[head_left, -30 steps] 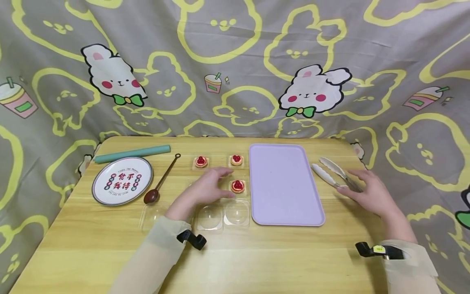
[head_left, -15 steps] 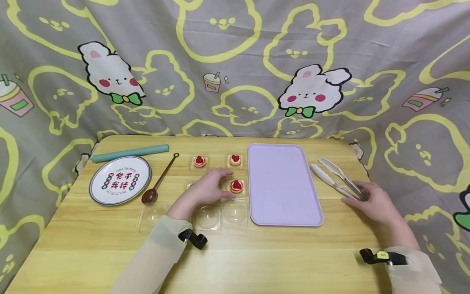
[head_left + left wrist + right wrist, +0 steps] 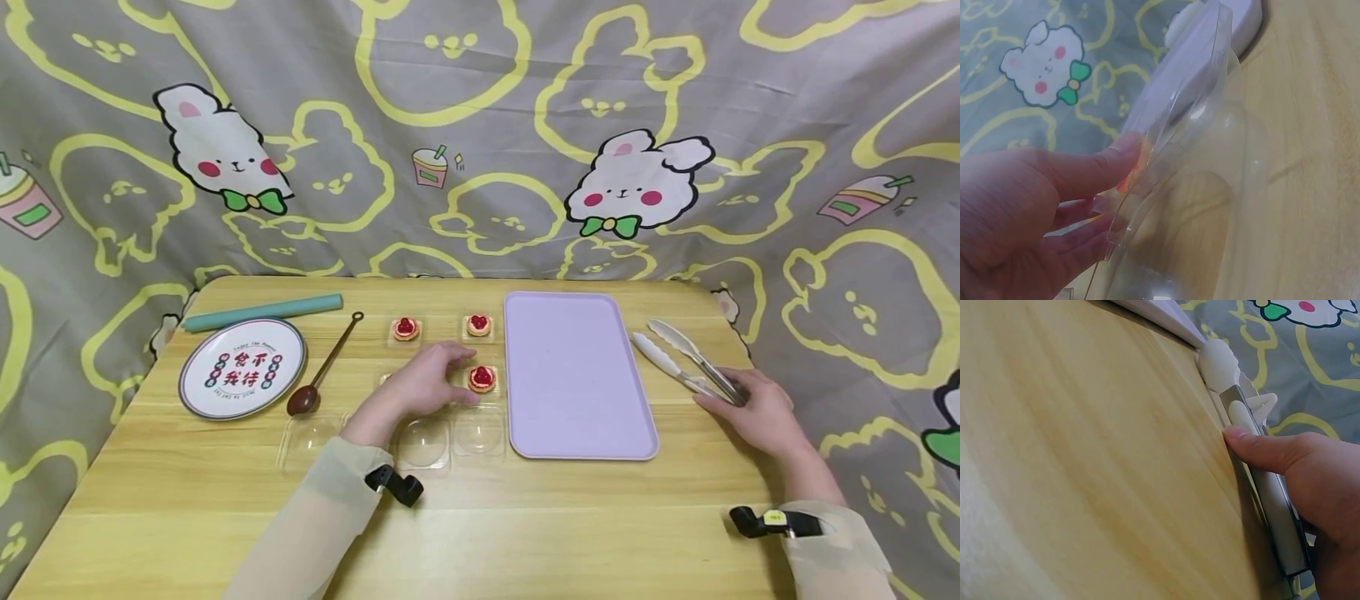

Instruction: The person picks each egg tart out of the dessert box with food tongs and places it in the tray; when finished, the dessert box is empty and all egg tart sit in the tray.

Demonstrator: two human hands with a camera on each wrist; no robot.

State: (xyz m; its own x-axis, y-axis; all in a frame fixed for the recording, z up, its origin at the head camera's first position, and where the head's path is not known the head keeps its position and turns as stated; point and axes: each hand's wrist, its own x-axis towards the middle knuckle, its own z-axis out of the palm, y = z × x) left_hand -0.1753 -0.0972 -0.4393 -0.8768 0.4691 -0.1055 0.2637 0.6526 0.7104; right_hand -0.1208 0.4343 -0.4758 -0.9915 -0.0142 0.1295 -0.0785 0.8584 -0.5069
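Note:
My left hand [image 3: 427,379] is at a clear plastic box [image 3: 1191,156] with its lid folded open toward me. Thumb and fingers lie around the box's near tart compartments in the left wrist view. Beside the fingertips sits a tart with red berries [image 3: 482,379]; two more, a left tart [image 3: 406,329] and a right tart [image 3: 478,325], stand behind. The hand hides part of the box. At the right, my right hand [image 3: 753,408] grips the handle end of the tongs [image 3: 693,354], thumb along one arm. The white tips are spread and point toward the back left.
A lilac tray [image 3: 581,375] lies between the hands. To the left are a brown spoon [image 3: 322,371], a white plate [image 3: 243,367] with red lettering and a teal roll [image 3: 262,311]. Patterned curtain [image 3: 480,125] hangs behind the wooden table [image 3: 585,533].
My right hand has closed around the tongs' handles, its fingers having been wider apart a second ago. The left hand stays at the box. The head view has shifted slightly.

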